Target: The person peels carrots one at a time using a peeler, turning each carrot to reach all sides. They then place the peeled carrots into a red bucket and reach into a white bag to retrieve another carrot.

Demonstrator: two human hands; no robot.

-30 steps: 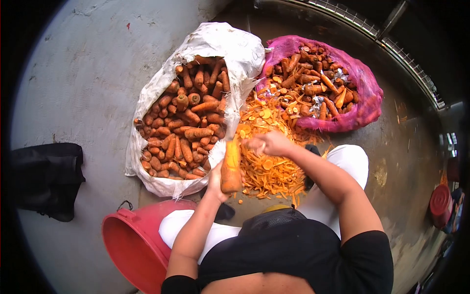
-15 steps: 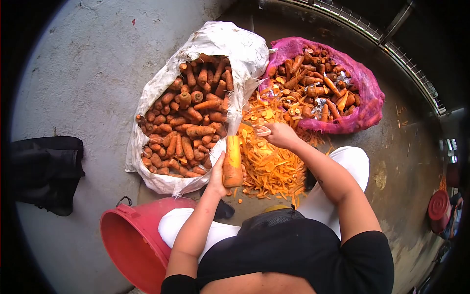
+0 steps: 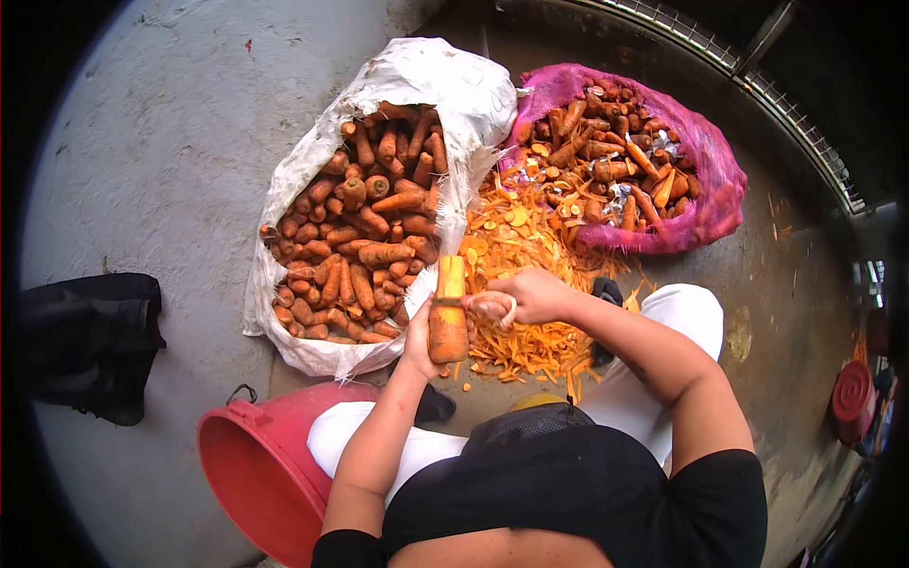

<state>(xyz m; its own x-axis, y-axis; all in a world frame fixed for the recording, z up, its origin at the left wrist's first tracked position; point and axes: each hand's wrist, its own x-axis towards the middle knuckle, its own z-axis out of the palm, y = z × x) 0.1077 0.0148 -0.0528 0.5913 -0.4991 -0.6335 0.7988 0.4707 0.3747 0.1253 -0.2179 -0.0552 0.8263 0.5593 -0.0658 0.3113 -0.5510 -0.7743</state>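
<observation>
My left hand (image 3: 418, 348) is closed around the lower part of a thick carrot (image 3: 449, 341), which stands with its narrower end away from me. Its upper part is peeled to bright yellow-orange, while the lower part keeps its rough skin. In my right hand (image 3: 535, 294) is a peeler (image 3: 490, 303), its dark blade lying across the carrot near the middle. Part of its handle is hidden by my fingers. Just beyond and right of the carrot lies a heap of orange peelings (image 3: 530, 350) on the floor.
A white sack (image 3: 464, 85) full of unpeeled carrots (image 3: 355, 222) lies open ahead left. Behind the peelings, a pink mesh sack (image 3: 721, 185) holds carrots and scraps. A red bucket (image 3: 284, 431) lies tipped by my left leg. Black cloth (image 3: 90, 331) is at far left.
My right hand has moved down and toward me, bringing the peeler from beyond the carrot's top end onto its middle. My left hand holds the carrot in nearly the same place.
</observation>
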